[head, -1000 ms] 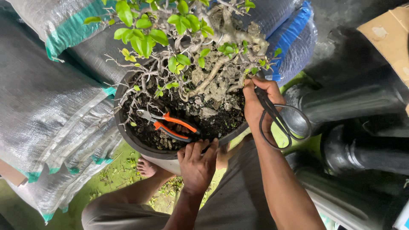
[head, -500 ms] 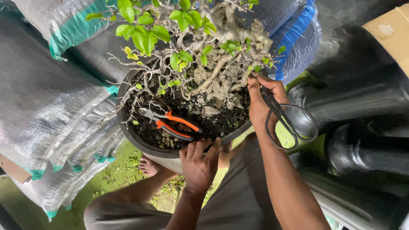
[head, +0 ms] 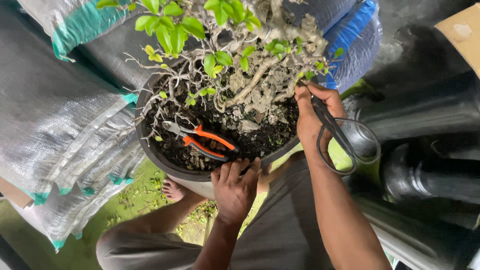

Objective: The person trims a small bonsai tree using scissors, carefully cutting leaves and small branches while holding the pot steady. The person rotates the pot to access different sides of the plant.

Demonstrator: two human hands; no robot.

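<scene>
A small gnarled tree with green leaves point(head: 250, 75) grows in a round black pot point(head: 155, 155) filled with dark soil. My left hand point(head: 235, 190) grips the pot's near rim, fingers over the edge. My right hand point(head: 315, 115) holds black long-looped shears point(head: 340, 140), their tip pointing up into the twigs at the pot's right side. Orange-handled pliers point(head: 202, 141) lie loose on the soil, just beyond my left fingers.
Grey woven sacks with teal edging point(head: 55, 130) are stacked on the left, a blue sack point(head: 360, 40) behind the pot. Black plastic pots point(head: 430, 165) lie at the right, cardboard point(head: 462, 30) at the top right. My bare foot point(head: 175, 190) rests on green ground.
The view has drifted slightly. My right hand with the shears has edged closer into the branches. The left hand stays on the rim.
</scene>
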